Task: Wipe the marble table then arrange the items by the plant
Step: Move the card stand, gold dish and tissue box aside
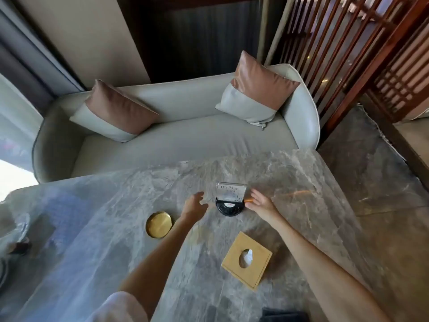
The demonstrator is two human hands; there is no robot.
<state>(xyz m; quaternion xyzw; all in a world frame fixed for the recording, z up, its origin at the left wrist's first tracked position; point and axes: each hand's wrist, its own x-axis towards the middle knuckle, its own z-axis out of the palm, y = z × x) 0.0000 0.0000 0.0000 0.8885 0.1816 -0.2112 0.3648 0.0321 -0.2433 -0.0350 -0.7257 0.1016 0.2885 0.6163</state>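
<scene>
While daylight glares across a grey marble table [290, 177], a person reaches both bare arms toward a small sign stand [230, 201] with a black base near the table's far edge. To the stand's left, the left hand [194, 205] hovers just beside it, fingers spread and holding nothing. On the stand's right, the right hand [260, 202] is loosely open with its fingertips at or almost at the base; whether they touch cannot be told. Nearer the person than the stand, a square yellow tissue box [247, 261] lies flat with a tissue showing in its oval slot. Left of the stand, past the left hand, sits a round brass dish [159, 224]. A dark cloth [284, 315] lies at the table's near edge. Beyond the stand, a pale sofa [185, 138] carries two cushions [113, 111], brown over grey, one at each end. A wooden lattice screen [348, 54] rises right of the sofa over a stone floor [362, 173].
</scene>
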